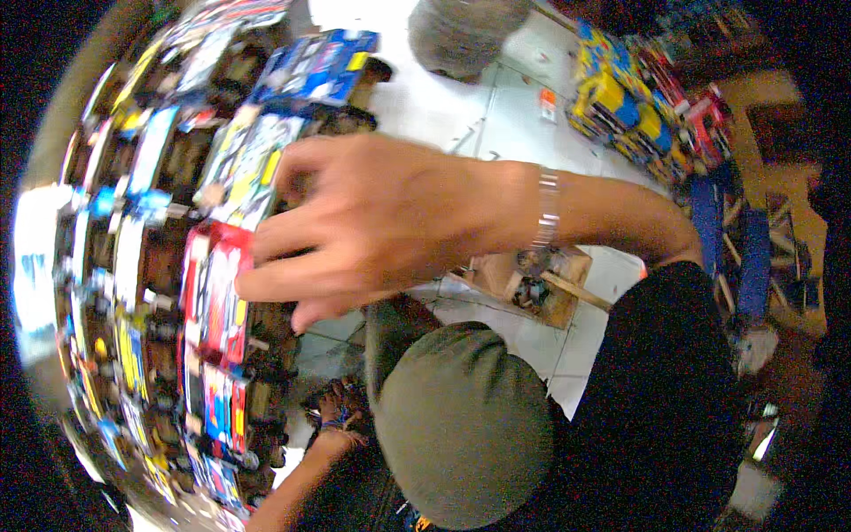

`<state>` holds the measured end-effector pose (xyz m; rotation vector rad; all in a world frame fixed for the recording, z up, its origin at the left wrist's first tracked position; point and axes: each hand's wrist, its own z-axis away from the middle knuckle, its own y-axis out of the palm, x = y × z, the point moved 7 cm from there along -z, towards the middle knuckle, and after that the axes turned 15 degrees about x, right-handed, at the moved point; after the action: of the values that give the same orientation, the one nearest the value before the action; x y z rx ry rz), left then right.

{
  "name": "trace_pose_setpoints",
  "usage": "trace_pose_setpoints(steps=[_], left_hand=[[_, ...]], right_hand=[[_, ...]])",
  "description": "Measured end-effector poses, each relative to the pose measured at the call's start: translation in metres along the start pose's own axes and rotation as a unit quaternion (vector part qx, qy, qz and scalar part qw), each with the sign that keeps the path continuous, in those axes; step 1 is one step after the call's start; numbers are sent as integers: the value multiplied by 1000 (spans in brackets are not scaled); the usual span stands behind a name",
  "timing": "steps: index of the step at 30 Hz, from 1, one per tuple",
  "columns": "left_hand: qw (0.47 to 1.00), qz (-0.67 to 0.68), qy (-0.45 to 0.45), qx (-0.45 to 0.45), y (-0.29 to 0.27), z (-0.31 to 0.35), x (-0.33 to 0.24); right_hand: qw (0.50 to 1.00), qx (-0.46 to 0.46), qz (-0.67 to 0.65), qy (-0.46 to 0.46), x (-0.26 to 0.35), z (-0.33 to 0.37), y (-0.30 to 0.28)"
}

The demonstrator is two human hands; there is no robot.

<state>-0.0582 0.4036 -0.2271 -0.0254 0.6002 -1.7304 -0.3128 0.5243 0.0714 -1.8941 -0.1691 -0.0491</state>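
Observation:
My right hand (355, 222) stretches leftward across the middle, back upward, fingers apart, with a metal band on its wrist. Its fingertips overlap the edge of a red and white toy truck (219, 288) in the stacked rows at the left; whether they touch it I cannot tell. A blue toy truck (319, 66) with dark wheels stands above the hand. At the lower left, my left hand (337, 412) is small, dark and half lost in shadow, near the lower part of the rows. Its fingers are too unclear to read.
An olive cap (465, 426) fills the lower middle, between the arms. Behind lie a wooden piece (550, 284) on the white tiled floor (523, 97), a grey rounded thing (465, 31), yellow and blue toy trucks (620, 111) and a blue slatted structure (753, 262).

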Motion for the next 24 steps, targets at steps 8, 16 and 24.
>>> trace_pose_setpoints(steps=[8, 16, 24], left_hand=[[997, -42, -6, 66, -15, -44, 8], [987, -123, -12, 104, -43, -63, 15], [983, -154, -15, 93, -58, -64, 9]], right_hand=[[606, 321, -262, 679, 46, 340, 0], [580, 152, -193, 776, 135, 369, 107], [643, 252, -77, 719, 100, 400, 123]])
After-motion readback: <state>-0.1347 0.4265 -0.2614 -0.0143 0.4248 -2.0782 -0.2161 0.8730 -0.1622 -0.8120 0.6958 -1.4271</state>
